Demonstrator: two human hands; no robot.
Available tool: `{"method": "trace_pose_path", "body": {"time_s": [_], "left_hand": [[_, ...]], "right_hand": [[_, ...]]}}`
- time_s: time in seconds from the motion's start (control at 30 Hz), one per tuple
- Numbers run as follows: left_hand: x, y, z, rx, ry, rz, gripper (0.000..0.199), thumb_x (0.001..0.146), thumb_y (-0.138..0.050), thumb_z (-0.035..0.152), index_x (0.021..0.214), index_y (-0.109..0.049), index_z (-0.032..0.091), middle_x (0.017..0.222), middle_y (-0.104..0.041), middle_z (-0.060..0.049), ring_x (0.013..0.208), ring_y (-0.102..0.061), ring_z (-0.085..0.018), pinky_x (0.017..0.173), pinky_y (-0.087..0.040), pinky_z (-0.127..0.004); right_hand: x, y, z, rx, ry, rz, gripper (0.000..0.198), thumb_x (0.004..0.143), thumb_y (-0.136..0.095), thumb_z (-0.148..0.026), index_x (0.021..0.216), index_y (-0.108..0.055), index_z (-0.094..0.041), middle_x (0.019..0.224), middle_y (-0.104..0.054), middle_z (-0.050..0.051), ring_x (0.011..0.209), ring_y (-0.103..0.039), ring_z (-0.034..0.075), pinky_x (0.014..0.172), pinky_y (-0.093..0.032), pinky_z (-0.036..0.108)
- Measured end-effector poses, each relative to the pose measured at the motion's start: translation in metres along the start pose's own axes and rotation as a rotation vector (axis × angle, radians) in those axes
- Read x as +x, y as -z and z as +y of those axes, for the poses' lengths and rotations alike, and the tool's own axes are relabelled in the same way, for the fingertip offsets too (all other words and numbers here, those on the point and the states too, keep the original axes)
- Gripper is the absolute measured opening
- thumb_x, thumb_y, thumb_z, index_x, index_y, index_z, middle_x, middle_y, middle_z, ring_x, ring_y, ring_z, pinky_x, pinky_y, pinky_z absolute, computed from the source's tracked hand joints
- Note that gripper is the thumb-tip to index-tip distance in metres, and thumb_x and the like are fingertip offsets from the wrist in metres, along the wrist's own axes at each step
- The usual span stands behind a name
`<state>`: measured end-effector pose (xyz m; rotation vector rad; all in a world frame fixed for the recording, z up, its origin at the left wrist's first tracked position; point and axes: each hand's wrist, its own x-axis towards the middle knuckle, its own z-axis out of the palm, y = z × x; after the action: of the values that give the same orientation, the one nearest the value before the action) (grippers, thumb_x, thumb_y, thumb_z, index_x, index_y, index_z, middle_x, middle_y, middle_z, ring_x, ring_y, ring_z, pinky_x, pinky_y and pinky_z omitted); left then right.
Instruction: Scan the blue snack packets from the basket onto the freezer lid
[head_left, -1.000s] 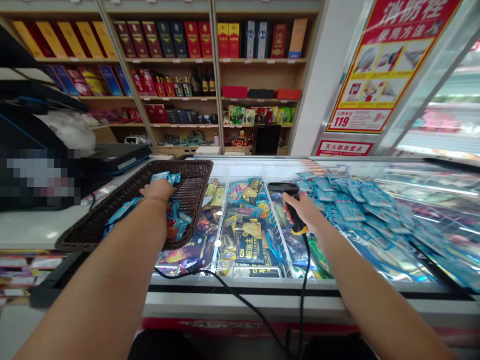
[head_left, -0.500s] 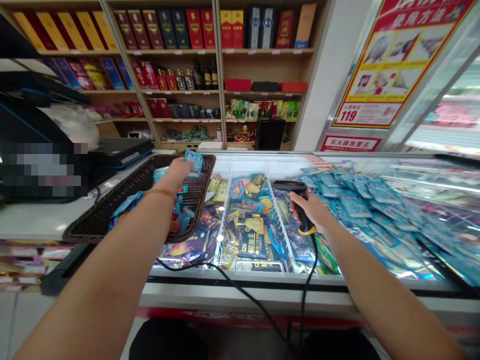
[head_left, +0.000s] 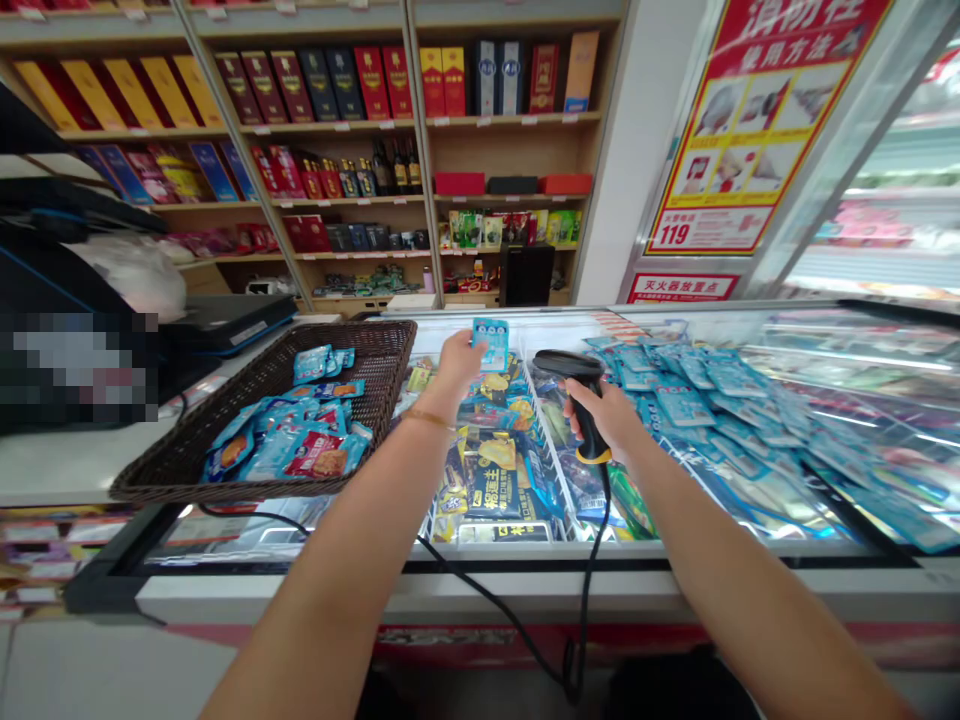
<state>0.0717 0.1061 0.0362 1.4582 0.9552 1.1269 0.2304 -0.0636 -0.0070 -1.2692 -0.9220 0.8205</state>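
Between the fingers of my left hand [head_left: 459, 368] is a small blue snack packet [head_left: 491, 345], held up above the middle of the chest freezer. My right hand [head_left: 606, 412] is wrapped round the handle of a black and yellow barcode scanner [head_left: 589, 400], whose head points left toward the packet, a short gap away. A cable [head_left: 600, 530] runs down from the scanner's grip. To the left, a brown woven basket [head_left: 386, 385] holds several blue and red packets [head_left: 300, 440]. On the right, many similar blue packets [head_left: 697, 385] lie spread in a pile on the freezer's glass.
Under my hands the open chest freezer [head_left: 525, 580] holds bagged frozen goods [head_left: 495, 470] split by white wire dividers. A dark checkout machine [head_left: 67, 300] stands at the left. Behind are shelves of boxes and bottles [head_left: 345, 180] and a red-yellow poster [head_left: 765, 130].
My left hand has moved right, out from over the basket, carrying the blue packet toward the scanner. My right hand still holds the scanner. The view has shifted slightly.
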Motion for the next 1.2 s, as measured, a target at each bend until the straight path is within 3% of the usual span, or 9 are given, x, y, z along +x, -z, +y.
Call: {"method": "trace_pose_path", "body": {"time_s": [0.13,0.23,0.5,0.93,1.1,1.2], "left_hand": [[-0.008,-0.021,-0.054,-0.114,0.011,0.07,0.008,0.075,-0.066,0.024,0.078,-0.065,0.017,0.072,-0.068,-0.002,0.08,-0.068,-0.019,0.073,-0.055,-0.028],[-0.014,-0.022,-0.066,-0.24,0.086,0.062,0.01,0.074,-0.066,0.023,0.082,-0.065,0.017,0.073,-0.069,-0.002,0.078,-0.068,-0.018,0.072,-0.056,-0.028],[-0.017,-0.017,-0.06,-0.378,0.148,0.042,0.015,0.073,-0.072,0.024,0.083,-0.062,0.018,0.077,-0.069,-0.002,0.077,-0.069,-0.019,0.077,-0.058,-0.037],[-0.019,-0.019,-0.058,-0.385,0.159,0.032,0.016,0.072,-0.071,0.023,0.084,-0.062,0.018,0.077,-0.07,-0.003,0.079,-0.07,-0.019,0.077,-0.059,-0.037],[-0.023,-0.03,-0.055,-0.355,0.208,0.12,0.011,0.073,-0.066,0.018,0.081,-0.059,0.018,0.076,-0.067,-0.001,0.075,-0.067,-0.015,0.076,-0.058,-0.033],[-0.025,-0.048,-0.051,-0.354,0.271,0.057,0.012,0.072,-0.064,0.014,0.082,-0.058,0.019,0.074,-0.065,0.0,0.074,-0.066,-0.014,0.076,-0.058,-0.031]], "right_hand": [[0.0,-0.002,0.003,-0.057,-0.012,-0.041,0.042,0.075,-0.077,-0.055,0.087,-0.059,-0.019,0.059,-0.062,-0.001,0.039,-0.052,0.011,0.035,-0.042,0.025],[-0.002,-0.005,0.005,-0.116,-0.005,-0.066,0.043,0.076,-0.076,-0.056,0.085,-0.057,-0.019,0.06,-0.062,-0.001,0.038,-0.052,0.011,0.035,-0.041,0.025],[-0.005,-0.009,0.009,-0.184,0.017,-0.092,0.041,0.079,-0.073,-0.056,0.082,-0.054,-0.019,0.059,-0.061,-0.002,0.038,-0.053,0.011,0.036,-0.042,0.025],[-0.005,-0.007,0.009,-0.226,0.003,-0.124,0.037,0.083,-0.07,-0.053,0.079,-0.053,-0.02,0.058,-0.061,-0.002,0.037,-0.053,0.011,0.035,-0.042,0.025],[-0.004,-0.003,-0.004,-0.19,-0.03,-0.067,0.034,0.083,-0.07,-0.049,0.074,-0.052,-0.021,0.058,-0.061,-0.001,0.036,-0.051,0.01,0.035,-0.041,0.024],[-0.005,0.017,-0.02,-0.177,-0.07,0.025,0.035,0.085,-0.069,-0.048,0.07,-0.053,-0.02,0.052,-0.059,-0.001,0.036,-0.05,0.011,0.035,-0.042,0.024]]}}
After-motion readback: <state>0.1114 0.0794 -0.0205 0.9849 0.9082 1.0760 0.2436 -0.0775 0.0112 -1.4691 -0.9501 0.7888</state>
